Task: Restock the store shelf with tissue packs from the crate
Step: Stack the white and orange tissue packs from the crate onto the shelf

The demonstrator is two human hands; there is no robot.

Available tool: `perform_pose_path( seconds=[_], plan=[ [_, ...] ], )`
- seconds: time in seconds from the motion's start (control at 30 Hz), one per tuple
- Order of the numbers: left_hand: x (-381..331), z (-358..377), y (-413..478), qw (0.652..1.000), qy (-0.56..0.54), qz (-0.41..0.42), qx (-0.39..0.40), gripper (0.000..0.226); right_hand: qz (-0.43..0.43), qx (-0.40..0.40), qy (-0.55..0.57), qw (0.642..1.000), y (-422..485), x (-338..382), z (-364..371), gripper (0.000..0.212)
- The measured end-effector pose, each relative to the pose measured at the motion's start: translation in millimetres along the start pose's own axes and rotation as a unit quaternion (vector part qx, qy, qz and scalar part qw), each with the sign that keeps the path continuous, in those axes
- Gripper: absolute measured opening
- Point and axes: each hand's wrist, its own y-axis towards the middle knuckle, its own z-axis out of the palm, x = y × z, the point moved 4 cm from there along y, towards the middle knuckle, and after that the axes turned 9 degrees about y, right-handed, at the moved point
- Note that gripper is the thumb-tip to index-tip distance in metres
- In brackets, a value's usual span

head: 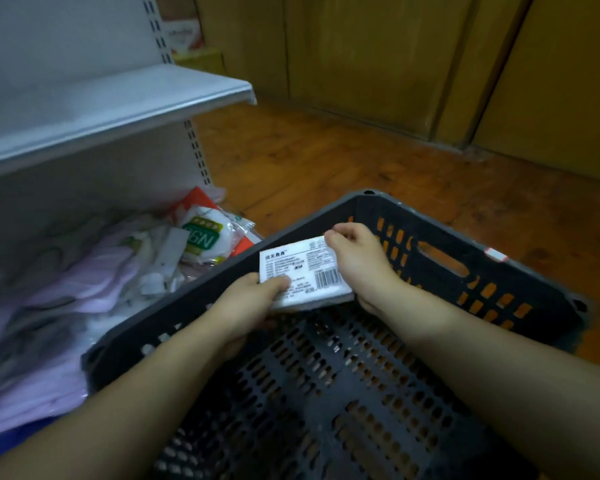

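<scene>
A flat white tissue pack point(305, 271) with printed text and a barcode is held over the dark grey perforated crate point(361, 375). My left hand point(250, 306) grips its near left corner. My right hand point(357, 258) grips its right edge from above. The crate's floor shows bare through its holes, with no other packs visible in it. To the left stands the white store shelf point(118, 98); its upper board is bare. On the bottom level lie lilac packs point(94, 271) and a white pack with a green label point(205, 237).
The crate stands on a wooden floor point(326, 161) beside the shelf's right end. Wooden panels point(378, 57) form the wall behind. Boxes point(187, 32) show past the shelf upright at the top.
</scene>
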Motion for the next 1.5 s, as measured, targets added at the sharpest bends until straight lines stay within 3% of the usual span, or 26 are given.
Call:
perform_pose_path(
  seconds=[0.13,0.3,0.43,0.53,0.63,0.7,0.8,0.87,1.0,1.1,1.2,1.27,1.4,1.5],
  plan=[
    [-16.5,-63.7,-32.2,0.994,-0.018,0.056,-0.093,0.016,-0.042,0.032,0.031,0.998,-22.1,29.6,38.8,0.015],
    [-30.4,-144.6,-89.2,0.968,0.06,0.149,-0.194,0.016,-0.143,0.151,-0.049,0.977,-60.7,78.9,100.6,0.045],
    [-48.2,-209.0,-149.2,0.857,0.202,0.261,-0.395,0.029,-0.33,0.16,-0.067,0.928,-103.5,133.0,146.8,0.045],
    [-63.2,-245.9,-191.5,0.847,0.1,0.313,-0.417,0.027,-0.44,0.144,-0.032,0.886,-136.1,183.0,186.5,0.043],
    [-61.3,-284.3,-219.9,0.829,-0.022,0.321,-0.457,0.049,-0.453,0.18,-0.016,0.873,-162.9,222.4,234.3,0.041],
    [-58.3,-305.6,-235.9,0.801,-0.046,0.337,-0.492,0.047,-0.455,0.199,-0.023,0.868,-177.6,236.1,263.2,0.037],
    [-50.0,-329.4,-251.2,0.784,-0.057,0.355,-0.506,0.037,-0.454,0.202,0.029,0.867,-197.2,230.6,283.8,0.029],
    [-46.4,-337.3,-258.9,0.788,-0.038,0.378,-0.485,0.033,-0.456,0.192,0.072,0.866,-205.7,217.4,284.5,0.034],
    [-40.3,-342.1,-262.5,0.797,0.012,0.411,-0.442,0.032,-0.519,0.174,0.065,0.835,-200.3,210.2,280.4,0.04],
    [-40.7,-340.0,-264.8,0.769,0.037,0.438,-0.464,0.025,-0.58,0.151,0.061,0.798,-199.9,216.1,273.6,0.034],
    [-44.6,-334.7,-264.0,0.744,0.051,0.446,-0.495,0.034,-0.612,0.131,0.058,0.778,-199.9,218.9,268.6,0.034],
    [-45.9,-332.8,-261.7,0.743,0.052,0.439,-0.502,0.038,-0.587,0.146,0.05,0.795,-197.4,218.9,268.5,0.032],
    [-39.7,-338.7,-267.7,0.782,0.122,0.378,-0.48,0.03,-0.501,0.219,0.026,0.837,-197.9,212.1,276.1,0.033],
    [-33.4,-363.8,-291.4,0.757,0.244,0.331,-0.507,0.036,-0.463,0.258,0.01,0.848,-206.9,220.3,301.3,0.032]
  ],
)
